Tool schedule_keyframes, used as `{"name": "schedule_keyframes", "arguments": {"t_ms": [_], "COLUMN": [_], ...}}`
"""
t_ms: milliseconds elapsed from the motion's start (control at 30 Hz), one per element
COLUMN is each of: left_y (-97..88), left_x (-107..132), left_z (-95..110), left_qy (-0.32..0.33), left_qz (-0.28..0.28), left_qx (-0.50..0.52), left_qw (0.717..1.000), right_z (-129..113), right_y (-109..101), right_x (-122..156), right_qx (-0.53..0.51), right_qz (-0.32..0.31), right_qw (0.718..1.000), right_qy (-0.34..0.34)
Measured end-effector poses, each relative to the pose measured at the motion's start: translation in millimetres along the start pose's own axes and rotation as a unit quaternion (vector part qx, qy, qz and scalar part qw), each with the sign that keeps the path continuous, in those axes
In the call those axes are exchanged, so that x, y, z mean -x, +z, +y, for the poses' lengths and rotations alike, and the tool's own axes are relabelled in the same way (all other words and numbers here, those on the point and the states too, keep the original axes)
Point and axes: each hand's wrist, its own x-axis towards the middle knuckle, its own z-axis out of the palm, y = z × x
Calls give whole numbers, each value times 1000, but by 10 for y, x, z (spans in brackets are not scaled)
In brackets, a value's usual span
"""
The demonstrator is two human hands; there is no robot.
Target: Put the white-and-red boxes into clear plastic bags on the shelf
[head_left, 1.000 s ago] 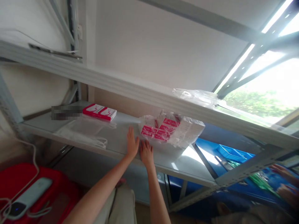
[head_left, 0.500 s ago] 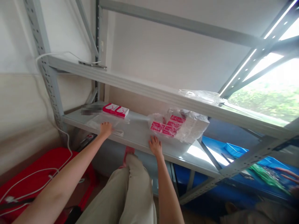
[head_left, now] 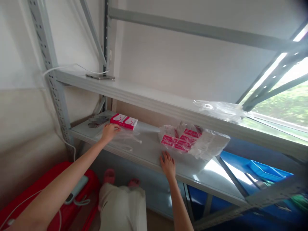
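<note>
My left hand [head_left: 110, 132] reaches over a clear plastic bag [head_left: 122, 136] lying on the lower grey shelf. Its fingers point right, loosely bent and apart, with nothing visible in them; whether they touch the bag is unclear. Just behind it sits a pair of red-and-white boxes [head_left: 124, 121], side by side. My right hand [head_left: 168, 164] lies palm down near the shelf's front edge, fingers spread. Beyond those fingertips is a clear bag of red boxes [head_left: 181, 140], its loose plastic trailing to the right.
A blurred dark item [head_left: 98, 121] lies at the shelf's left end. Above, the upper shelf [head_left: 149, 93] carries a flat phone-like device [head_left: 99, 77] and crumpled clear plastic [head_left: 220, 108]. A red stool [head_left: 89, 179] stands low left; blue trays [head_left: 269, 170] are at right.
My left hand has moved back toward the paired boxes, and the bag beneath it has spread to the right. My right hand stays on the shelf. The view has shifted left and up.
</note>
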Motion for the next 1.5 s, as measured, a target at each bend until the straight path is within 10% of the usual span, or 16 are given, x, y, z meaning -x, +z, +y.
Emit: {"name": "schedule_keyframes", "arguments": {"t_ms": [267,400,600,733,967,1133,1367,1500], "left_y": [-178,-240,-337,-274,-28,84,307,639], "left_x": [-166,-114,24,259,762,663,839,856], "left_z": [580,745,813,1217,1468,1250,1727,1737], "left_qy": [230,286,336,384,305,300,388,351], "left_qz": [-115,-145,-135,-114,-341,-235,-96,-115], "left_qx": [181,143,-49,-21,-65,-142,-79,-63], "left_qw": [949,936,931,916,887,914,913,927], "right_z": [-891,-1270,-1033,-863,-522,-399,-691,-809], "right_y": [-495,-813,-873,-912,-1017,-1093,-1220,-1246], "right_x": [-176,-244,-240,-173,-34,-9,-68,-131], "right_qx": [-145,-156,-266,-278,-275,-270,-189,-200], "right_qz": [138,90,45,50,16,17,24,53], "right_qw": [968,964,952,953,958,961,982,977], "right_qy": [-151,-198,-142,-112,-80,-55,14,58]}}
